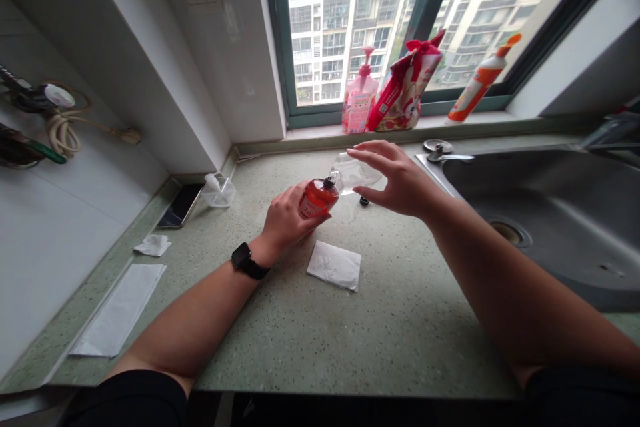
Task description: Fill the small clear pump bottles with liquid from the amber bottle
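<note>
Two bottles meet neck to neck above the counter. The left hand (pixel 287 220) has its fingers (pixel 307 217) closed around the body of a squat orange-red plastic bottle (pixel 317 199) with a black neck. A clear colourless plastic bottle (pixel 357 172) extends from that neck toward the right, its long axis nearly level. The right hand (pixel 400 177) is the hand nearer the clear bottle's wide end. Its fingertips (pixel 363 152) are open and spread along the far side of that end; contact cannot be confirmed from this view.

A small black bottle cap (pixel 364 201) stands on the speckled green stone countertop (pixel 400 337) just below the clear bottle. A folded white paper tissue (pixel 334 265) lies in front of the hands, and a black smartphone (pixel 181 205) and a small clear plastic cup (pixel 220 192) lie toward the wall on the left. A stainless steel sink (pixel 540 227) occupies the right side. On the windowsill stand a pink plastic pump bottle (pixel 360 99), a red-and-white foil pouch (pixel 405 83) and an orange-and-white spray bottle (pixel 483 78).
</note>
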The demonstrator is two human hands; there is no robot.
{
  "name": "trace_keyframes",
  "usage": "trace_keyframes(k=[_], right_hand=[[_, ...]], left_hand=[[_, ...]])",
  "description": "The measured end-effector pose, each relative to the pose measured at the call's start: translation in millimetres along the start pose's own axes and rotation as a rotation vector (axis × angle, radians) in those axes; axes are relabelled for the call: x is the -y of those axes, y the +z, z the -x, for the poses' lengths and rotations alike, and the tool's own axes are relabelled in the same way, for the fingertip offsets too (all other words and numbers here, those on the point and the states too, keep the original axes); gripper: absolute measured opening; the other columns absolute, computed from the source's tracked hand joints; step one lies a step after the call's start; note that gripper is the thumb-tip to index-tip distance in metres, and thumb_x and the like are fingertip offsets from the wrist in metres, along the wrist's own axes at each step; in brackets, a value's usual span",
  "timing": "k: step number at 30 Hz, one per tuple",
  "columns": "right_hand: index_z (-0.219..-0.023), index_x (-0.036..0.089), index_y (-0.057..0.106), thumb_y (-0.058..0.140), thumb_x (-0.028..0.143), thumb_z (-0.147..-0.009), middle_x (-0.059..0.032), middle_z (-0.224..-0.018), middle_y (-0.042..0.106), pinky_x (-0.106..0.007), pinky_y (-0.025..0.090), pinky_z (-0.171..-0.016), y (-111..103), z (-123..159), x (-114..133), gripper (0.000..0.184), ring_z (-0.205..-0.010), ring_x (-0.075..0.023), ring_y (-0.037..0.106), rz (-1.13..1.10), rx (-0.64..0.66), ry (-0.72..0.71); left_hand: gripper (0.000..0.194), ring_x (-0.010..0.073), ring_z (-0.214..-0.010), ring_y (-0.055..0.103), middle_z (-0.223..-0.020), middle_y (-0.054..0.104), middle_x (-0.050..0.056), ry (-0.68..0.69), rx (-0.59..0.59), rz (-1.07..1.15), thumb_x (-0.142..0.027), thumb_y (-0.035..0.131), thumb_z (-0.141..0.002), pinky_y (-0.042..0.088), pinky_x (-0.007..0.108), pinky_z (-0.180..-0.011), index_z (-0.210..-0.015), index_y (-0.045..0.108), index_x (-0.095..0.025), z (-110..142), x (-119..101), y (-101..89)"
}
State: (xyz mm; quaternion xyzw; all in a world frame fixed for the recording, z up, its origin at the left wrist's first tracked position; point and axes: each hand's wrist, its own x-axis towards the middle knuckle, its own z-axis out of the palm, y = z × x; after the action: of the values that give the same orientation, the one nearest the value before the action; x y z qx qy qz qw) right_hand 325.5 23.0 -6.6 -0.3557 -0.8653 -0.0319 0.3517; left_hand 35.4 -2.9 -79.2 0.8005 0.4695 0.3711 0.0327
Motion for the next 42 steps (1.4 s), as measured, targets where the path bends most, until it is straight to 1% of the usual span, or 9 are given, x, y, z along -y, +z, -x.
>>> trace_keyframes(k=[8, 13, 17, 21, 25, 31, 36, 42], right_hand=[[-0.157, 0.038, 0.061, 0.078, 0.035, -0.093, -0.0115, -0.146, 0.067, -0.068, 0.055, -0.117, -0.9, -0.1, 1.7, 0.067, -0.136, -0.0383, 0.065, 0.008, -0.006, -0.01], [-0.157, 0.035, 0.062, 0.078, 0.034, -0.093, -0.0133, -0.145, 0.067, -0.067, 0.057, -0.115, -3.1, -1.1, 3.2, 0.066, -0.134, -0.0382, 0.066, 0.036, -0.011, -0.043], [-0.158, 0.037, 0.061, 0.08, 0.032, -0.092, -0.0129, -0.145, 0.067, -0.067, 0.057, -0.115, -4.0, -1.1, 3.6, 0.069, -0.134, -0.0379, 0.066, 0.048, -0.016, -0.061], [-0.158, 0.034, 0.062, 0.081, 0.028, -0.091, -0.0146, -0.145, 0.067, -0.067, 0.057, -0.113, -4.5, -0.9, 4.2, 0.07, -0.133, -0.0383, 0.067, 0.052, -0.028, -0.075], [-0.158, 0.035, 0.061, 0.08, 0.027, -0.09, -0.0136, -0.145, 0.067, -0.066, 0.058, -0.113, -5.7, -1.2, 6.0, 0.071, -0.132, -0.0378, 0.067, 0.05, -0.031, -0.082], [-0.157, 0.032, 0.063, 0.079, 0.027, -0.091, -0.0152, -0.145, 0.067, -0.065, 0.057, -0.113, -7.5, -1.7, 9.2, 0.068, -0.133, -0.0381, 0.067, 0.066, -0.031, -0.085], [-0.158, 0.036, 0.061, 0.078, 0.027, -0.092, -0.0129, -0.146, 0.066, -0.065, 0.056, -0.114, -8.7, -1.8, 10.9, 0.069, -0.134, -0.037, 0.066, 0.07, -0.027, -0.078], [-0.159, 0.037, 0.06, 0.078, 0.028, -0.091, -0.0126, -0.148, 0.066, -0.067, 0.056, -0.115, -11.3, -1.5, 12.2, 0.071, -0.135, -0.0385, 0.065, 0.088, -0.006, -0.07]], left_hand=[[0.081, 0.0312, -0.117, 0.076, -0.135, 0.076, 0.013, 0.009, -0.016, 0.009, -0.07, 0.083, -0.09, 0.063, 0.047, -0.103, -0.152, 0.057, -0.025, 1.0, -1.2, -0.2], [0.081, 0.0308, -0.118, 0.077, -0.136, 0.076, 0.013, 0.023, -0.034, 0.022, -0.068, 0.085, -0.089, 0.063, 0.047, -0.105, -0.151, 0.057, -0.024, 1.8, -0.7, 1.9], [0.081, 0.0311, -0.119, 0.077, -0.136, 0.076, 0.013, 0.019, -0.039, 0.046, -0.069, 0.085, -0.088, 0.063, 0.049, -0.105, -0.15, 0.057, -0.025, 1.9, -1.5, 2.6], [0.081, 0.0307, -0.117, 0.077, -0.135, 0.077, 0.013, 0.012, -0.042, 0.079, -0.07, 0.086, -0.087, 0.063, 0.049, -0.105, -0.149, 0.058, -0.026, 2.2, -2.5, 3.4], [0.082, 0.0306, -0.117, 0.077, -0.136, 0.077, 0.013, -0.006, -0.04, 0.109, -0.07, 0.086, -0.087, 0.063, 0.049, -0.105, -0.149, 0.057, -0.026, 3.8, -3.5, 5.4], [0.082, 0.0311, -0.117, 0.077, -0.139, 0.075, 0.014, -0.017, -0.036, 0.14, -0.07, 0.087, -0.087, 0.063, 0.049, -0.104, -0.149, 0.057, -0.026, 5.8, -4.7, 7.8], [0.081, 0.0311, -0.119, 0.077, -0.14, 0.075, 0.014, -0.03, -0.023, 0.153, -0.069, 0.087, -0.087, 0.063, 0.05, -0.106, -0.149, 0.057, -0.025, 5.8, -6.6, 7.5], [0.082, 0.0318, -0.121, 0.077, -0.14, 0.075, 0.014, -0.034, -0.017, 0.164, -0.069, 0.087, -0.087, 0.063, 0.05, -0.107, -0.149, 0.056, -0.025, 6.9, -8.7, 7.5]])
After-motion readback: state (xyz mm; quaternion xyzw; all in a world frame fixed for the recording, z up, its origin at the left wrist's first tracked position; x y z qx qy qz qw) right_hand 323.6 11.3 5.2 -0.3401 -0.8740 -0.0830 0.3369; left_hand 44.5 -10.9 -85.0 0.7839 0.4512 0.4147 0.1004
